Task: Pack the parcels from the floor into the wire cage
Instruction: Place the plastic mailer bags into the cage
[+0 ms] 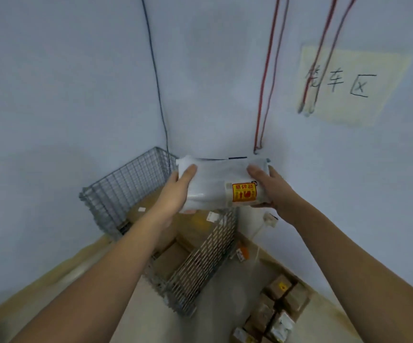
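The parcel (pixel 215 186) I am holding is a white plastic mailer bag with a yellow-and-red sticker near its right end, and I have it up in the air between both hands, above the open top of the wire cage (pixel 131 189). My left hand (pixel 175 191) is clamped on the bag's left end, thumb lying over the top face and the other fingers tucked underneath out of my sight. My right hand (pixel 272 191) is clamped on the right end the same way, thumb on top beside the sticker, fingers curled below. Neither hand is spread wide; both are closed just enough to pinch the soft bag.

I count one parcel in my grip and one cage, which stands in the corner where the two walls meet. Inside the cage I can make out brown cardboard boxes (pixel 168 258); their exact number I cannot tell, since my left arm covers part of them. On the floor (pixel 212 305) to my lower right, well apart from the cage, lies a cluster of more parcels (pixel 274 310), roughly six, though the blur keeps me from a firm count. A paper sign (pixel 349 85) with handwriting hangs on the right wall.
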`<act>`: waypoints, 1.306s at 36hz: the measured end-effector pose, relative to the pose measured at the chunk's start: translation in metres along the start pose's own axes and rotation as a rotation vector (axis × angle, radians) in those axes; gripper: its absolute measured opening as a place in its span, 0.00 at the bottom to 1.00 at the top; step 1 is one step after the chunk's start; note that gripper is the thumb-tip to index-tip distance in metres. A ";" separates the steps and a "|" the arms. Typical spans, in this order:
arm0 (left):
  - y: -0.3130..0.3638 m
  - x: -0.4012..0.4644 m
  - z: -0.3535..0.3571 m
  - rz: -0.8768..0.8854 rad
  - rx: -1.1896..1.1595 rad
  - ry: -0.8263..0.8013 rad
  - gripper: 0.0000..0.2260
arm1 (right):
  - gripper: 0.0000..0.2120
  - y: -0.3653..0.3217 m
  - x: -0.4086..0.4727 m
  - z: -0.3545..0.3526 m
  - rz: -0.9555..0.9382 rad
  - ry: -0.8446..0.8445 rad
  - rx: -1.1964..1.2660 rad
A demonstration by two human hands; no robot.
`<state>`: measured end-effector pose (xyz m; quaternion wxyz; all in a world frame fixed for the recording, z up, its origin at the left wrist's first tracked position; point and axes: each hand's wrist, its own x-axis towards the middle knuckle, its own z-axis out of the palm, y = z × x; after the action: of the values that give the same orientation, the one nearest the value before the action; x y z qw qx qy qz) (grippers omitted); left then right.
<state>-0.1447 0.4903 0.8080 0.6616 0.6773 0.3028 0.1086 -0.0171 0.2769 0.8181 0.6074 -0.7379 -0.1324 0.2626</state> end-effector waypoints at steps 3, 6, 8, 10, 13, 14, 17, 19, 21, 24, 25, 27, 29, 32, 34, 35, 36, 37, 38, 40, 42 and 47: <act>0.010 -0.004 -0.047 0.043 -0.009 0.042 0.25 | 0.20 -0.022 0.013 0.047 -0.024 -0.055 -0.021; 0.011 0.003 -0.096 0.043 -0.037 0.071 0.25 | 0.20 -0.039 0.027 0.094 -0.033 -0.106 -0.041; 0.010 0.011 -0.126 0.020 -0.053 0.081 0.26 | 0.23 -0.048 0.038 0.124 -0.031 -0.133 -0.060; 0.006 0.024 -0.156 0.021 -0.071 0.105 0.26 | 0.25 -0.055 0.051 0.156 -0.025 -0.151 -0.076; 0.002 0.047 -0.200 0.030 -0.101 0.143 0.29 | 0.26 -0.062 0.074 0.203 -0.008 -0.172 -0.074; 0.001 0.055 -0.214 0.024 -0.102 0.156 0.31 | 0.27 -0.063 0.082 0.218 -0.003 -0.177 -0.073; -0.004 0.083 -0.255 0.012 -0.069 0.183 0.32 | 0.28 -0.066 0.105 0.258 0.025 -0.168 -0.043; -0.004 0.100 -0.278 0.022 -0.022 0.181 0.30 | 0.29 -0.067 0.119 0.280 0.035 -0.168 -0.001; -0.001 0.113 -0.297 0.029 -0.017 0.165 0.25 | 0.29 -0.069 0.128 0.299 0.043 -0.167 0.023; 0.002 0.132 -0.319 0.046 -0.020 0.136 0.22 | 0.28 -0.071 0.141 0.319 0.048 -0.164 0.041; 0.002 0.139 -0.324 0.051 -0.014 0.127 0.22 | 0.27 -0.072 0.146 0.324 0.052 -0.161 0.042; 0.002 0.155 -0.333 0.050 -0.012 0.110 0.20 | 0.26 -0.074 0.157 0.333 0.061 -0.148 0.035; 0.001 0.172 -0.339 0.044 -0.008 0.097 0.19 | 0.26 -0.074 0.171 0.340 0.068 -0.131 0.025; -0.002 0.201 -0.342 0.031 0.009 0.084 0.20 | 0.28 -0.068 0.196 0.345 0.077 -0.113 0.003; -0.005 0.221 -0.341 0.017 0.033 0.074 0.19 | 0.29 -0.062 0.215 0.346 0.093 -0.101 0.002; -0.006 0.231 -0.340 0.010 0.045 0.070 0.19 | 0.29 -0.059 0.224 0.346 0.101 -0.092 0.010; -0.008 0.242 -0.339 0.005 0.057 0.063 0.19 | 0.29 -0.055 0.233 0.346 0.109 -0.083 0.022; -0.009 0.253 -0.337 0.004 0.067 0.055 0.19 | 0.29 -0.052 0.242 0.345 0.118 -0.074 0.037; -0.010 0.265 -0.335 0.003 0.077 0.046 0.19 | 0.28 -0.048 0.252 0.345 0.126 -0.064 0.054; -0.012 0.290 -0.330 -0.006 0.094 0.026 0.19 | 0.29 -0.039 0.273 0.342 0.143 -0.042 0.087; -0.014 0.316 -0.323 -0.022 0.102 -0.004 0.20 | 0.30 -0.027 0.297 0.339 0.158 -0.017 0.123; -0.015 0.376 -0.297 -0.064 0.156 -0.091 0.25 | 0.31 -0.003 0.343 0.323 0.211 0.079 0.149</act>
<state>-0.0127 0.9446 0.7285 0.6230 0.7210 0.3016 0.0326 0.0904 0.7209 0.7030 0.6344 -0.7102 -0.0102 0.3050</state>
